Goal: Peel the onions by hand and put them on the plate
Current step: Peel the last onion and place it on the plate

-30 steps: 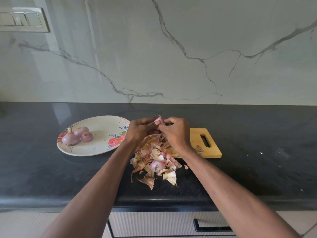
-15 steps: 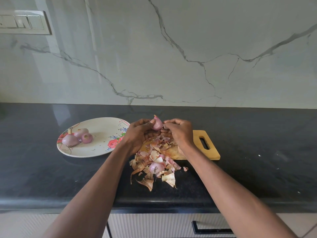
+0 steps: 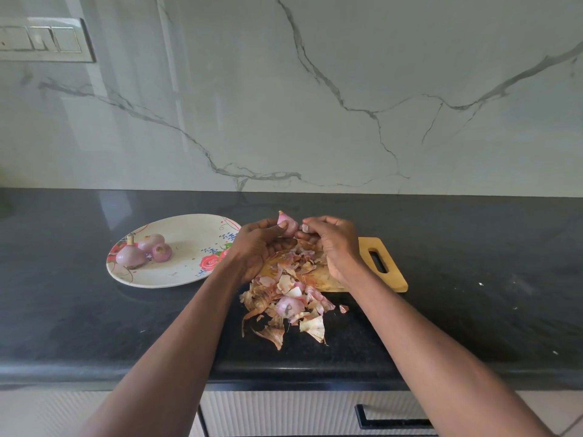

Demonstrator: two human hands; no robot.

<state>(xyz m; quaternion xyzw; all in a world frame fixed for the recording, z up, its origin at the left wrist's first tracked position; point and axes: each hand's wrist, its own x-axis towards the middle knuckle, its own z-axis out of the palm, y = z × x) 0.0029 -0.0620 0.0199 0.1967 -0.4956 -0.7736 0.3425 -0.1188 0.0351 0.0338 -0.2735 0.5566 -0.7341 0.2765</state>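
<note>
- I am watching the left hand point(image 3: 255, 244) gripping a small pink onion point(image 3: 287, 224), raised just above the cutting board point(image 3: 388, 272).
- The right hand point(image 3: 334, 241) is pinching a scrap of skin point(image 3: 305, 228) right beside that onion.
- A heap of peels point(image 3: 284, 304) is spilling off the board's near edge.
- The plate point(image 3: 189, 272) is sitting left of the board, holding three peeled onions point(image 3: 143, 251).

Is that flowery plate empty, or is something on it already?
Not empty: three peeled onions lie together on the left part of the plate; the rest shows bare.
</note>
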